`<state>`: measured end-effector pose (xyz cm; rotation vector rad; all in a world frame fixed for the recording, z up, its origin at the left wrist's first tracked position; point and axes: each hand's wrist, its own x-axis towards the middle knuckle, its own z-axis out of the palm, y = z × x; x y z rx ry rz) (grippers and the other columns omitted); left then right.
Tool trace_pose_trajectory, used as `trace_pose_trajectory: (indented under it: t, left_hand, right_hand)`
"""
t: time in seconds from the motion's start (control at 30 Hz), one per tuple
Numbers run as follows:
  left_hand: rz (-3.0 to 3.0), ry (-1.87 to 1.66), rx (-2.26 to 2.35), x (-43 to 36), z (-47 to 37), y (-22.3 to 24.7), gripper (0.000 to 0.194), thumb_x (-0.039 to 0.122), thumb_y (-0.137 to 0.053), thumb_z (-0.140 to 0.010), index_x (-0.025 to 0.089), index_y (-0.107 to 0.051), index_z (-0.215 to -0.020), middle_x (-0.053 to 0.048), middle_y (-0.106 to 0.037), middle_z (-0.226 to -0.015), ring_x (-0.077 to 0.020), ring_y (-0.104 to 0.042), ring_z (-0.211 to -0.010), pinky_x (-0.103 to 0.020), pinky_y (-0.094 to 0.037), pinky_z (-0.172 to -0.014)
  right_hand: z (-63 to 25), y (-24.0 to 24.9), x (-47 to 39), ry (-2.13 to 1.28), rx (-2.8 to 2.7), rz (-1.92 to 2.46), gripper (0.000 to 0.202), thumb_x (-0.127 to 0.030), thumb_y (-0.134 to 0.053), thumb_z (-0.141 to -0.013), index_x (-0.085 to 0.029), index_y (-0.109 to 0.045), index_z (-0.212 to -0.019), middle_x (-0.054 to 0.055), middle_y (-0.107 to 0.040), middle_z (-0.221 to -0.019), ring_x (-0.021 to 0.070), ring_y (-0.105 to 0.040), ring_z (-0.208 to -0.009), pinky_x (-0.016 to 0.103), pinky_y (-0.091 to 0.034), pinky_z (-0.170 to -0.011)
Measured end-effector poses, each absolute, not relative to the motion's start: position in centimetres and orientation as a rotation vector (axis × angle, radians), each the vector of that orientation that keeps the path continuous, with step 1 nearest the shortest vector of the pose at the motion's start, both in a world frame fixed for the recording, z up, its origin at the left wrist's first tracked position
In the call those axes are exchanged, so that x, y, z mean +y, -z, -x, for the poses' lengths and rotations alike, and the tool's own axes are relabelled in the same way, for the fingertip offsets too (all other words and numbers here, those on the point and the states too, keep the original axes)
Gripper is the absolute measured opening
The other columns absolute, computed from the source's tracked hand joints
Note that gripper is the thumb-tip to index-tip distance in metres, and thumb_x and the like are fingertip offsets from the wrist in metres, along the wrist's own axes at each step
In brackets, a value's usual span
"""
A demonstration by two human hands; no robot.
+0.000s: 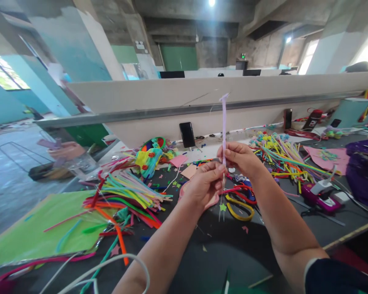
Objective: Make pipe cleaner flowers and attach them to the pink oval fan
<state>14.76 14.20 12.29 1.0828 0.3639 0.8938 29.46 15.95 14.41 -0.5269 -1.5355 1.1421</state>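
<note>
Above the table, a lilac pipe cleaner (223,122) stands upright, its top bent over and thin wires sticking out near it. My right hand (239,158) pinches it between thumb and fingers at mid-length. Just below and to the left, my left hand (210,181) closes on its lower end. Thin pale wires hang down under my left hand, beside a small green star (223,207). Beyond the hands lie a yellow-handled pair of scissors (241,210) and a red-handled tool (241,191). A pink rounded piece (213,201) is partly hidden behind my left hand.
Bundles of coloured pipe cleaners lie left (135,190) and right (282,157). A green sheet (43,228) covers the left side. A phone (187,134) leans near the partition (147,98). A magenta power strip (322,200) and white cable (141,263) are on the table.
</note>
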Motion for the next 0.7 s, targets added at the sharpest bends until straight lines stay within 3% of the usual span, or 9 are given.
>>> trace_pose_trajectory:
  t: [0.07,0.23,0.37,0.47,0.6,0.7]
  left_hand:
    - [-1.306,-1.079,0.596,15.0,-14.4,-12.2,0.024,0.033,-0.067,-0.074,0.015,-0.052,-0.066,0.006,-0.042,-0.046,-0.0044,-0.035,-0.037,-0.018,-0.027,-0.036]
    - [-1.696,-1.355,0.980,15.7,-14.3,-11.9,0.023,0.027,-0.065,-0.073,0.015,-0.052,-0.057,0.004,-0.047,-0.052,-0.0056,-0.041,-0.046,-0.019,-0.030,-0.044]
    - [-1.365,-1.027,0.619,15.4,-14.1,-12.2,0.027,0.037,-0.067,-0.073,0.015,-0.053,-0.065,0.007,-0.042,-0.047,-0.0045,-0.036,-0.037,-0.018,-0.028,-0.037]
    - [-1.096,-0.816,0.323,14.8,-14.2,-12.2,0.029,0.034,-0.072,-0.070,0.015,-0.050,-0.068,0.006,-0.044,-0.054,-0.0013,-0.032,-0.035,-0.015,-0.024,-0.033]
    - [-0.887,-0.606,0.063,13.0,-15.5,-11.4,0.034,0.032,-0.074,-0.067,0.015,-0.045,-0.064,0.007,-0.037,-0.056,0.0008,-0.026,-0.032,-0.013,-0.017,-0.027]
    - [-0.831,-0.600,-0.020,11.6,-16.5,-11.0,0.038,0.035,-0.074,-0.067,0.016,-0.042,-0.063,0.007,-0.035,-0.057,0.0012,-0.024,-0.032,-0.014,-0.017,-0.026]
  right_hand:
    - [-29.1,-14.4,16.2,-1.026,-1.505,0.727,0.026,-0.043,-0.062,-0.079,-0.017,-0.062,-0.083,-0.005,-0.045,-0.056,0.0066,-0.035,-0.045,0.021,-0.027,-0.043]
    - [-28.5,-14.4,16.2,-0.706,-1.459,1.077,0.021,-0.035,-0.067,-0.071,-0.016,-0.059,-0.068,-0.006,-0.042,-0.049,0.0071,-0.034,-0.046,0.022,-0.025,-0.044]
    - [-29.6,-14.6,16.0,-0.902,-1.411,0.857,0.025,-0.039,-0.071,-0.066,-0.017,-0.060,-0.066,-0.003,-0.049,-0.055,0.0080,-0.037,-0.049,0.023,-0.027,-0.047]
    - [-29.8,-14.3,16.2,-1.059,-1.380,0.595,0.036,-0.049,-0.076,-0.057,-0.018,-0.058,-0.060,-0.002,-0.051,-0.056,0.0096,-0.040,-0.050,0.025,-0.030,-0.048]
    - [-28.1,-12.9,16.5,-1.172,-1.332,0.373,0.051,-0.061,-0.075,-0.050,-0.021,-0.044,-0.046,-0.003,-0.041,-0.045,0.0110,-0.036,-0.048,0.027,-0.033,-0.048]
    - [-26.9,-12.0,16.6,-1.255,-1.303,0.197,0.057,-0.066,-0.070,-0.054,-0.021,-0.035,-0.044,-0.004,-0.031,-0.040,0.0119,-0.034,-0.047,0.028,-0.037,-0.050]
